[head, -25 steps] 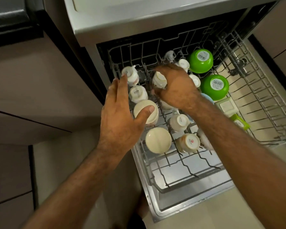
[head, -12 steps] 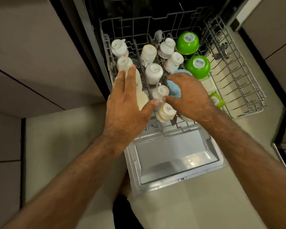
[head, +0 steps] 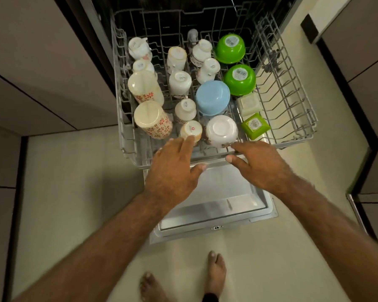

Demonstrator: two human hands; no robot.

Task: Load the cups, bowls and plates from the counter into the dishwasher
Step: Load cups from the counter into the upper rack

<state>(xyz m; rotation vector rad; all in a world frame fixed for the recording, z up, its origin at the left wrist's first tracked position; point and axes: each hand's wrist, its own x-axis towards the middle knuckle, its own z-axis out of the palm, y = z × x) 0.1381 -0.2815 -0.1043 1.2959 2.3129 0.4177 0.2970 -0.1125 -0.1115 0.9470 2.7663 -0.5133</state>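
Observation:
The pulled-out dishwasher rack holds several upturned white cups, two tall floral mugs, two green bowls, a blue bowl, a white bowl and two small square dishes. My left hand hovers over the rack's front edge with straight fingers, its tips at a small cream cup. My right hand lies flat on the front rail, just below the white bowl. Neither hand holds anything.
The open dishwasher door lies flat below the rack. Beige cabinet fronts flank both sides. The right side of the rack has bare plate tines. My bare feet stand on the pale floor before the door.
Both hands have drawn back from among the cups to the rack's front edge. The blue and white bowls, earlier covered by my right hand, now show. The view has pulled back and risen.

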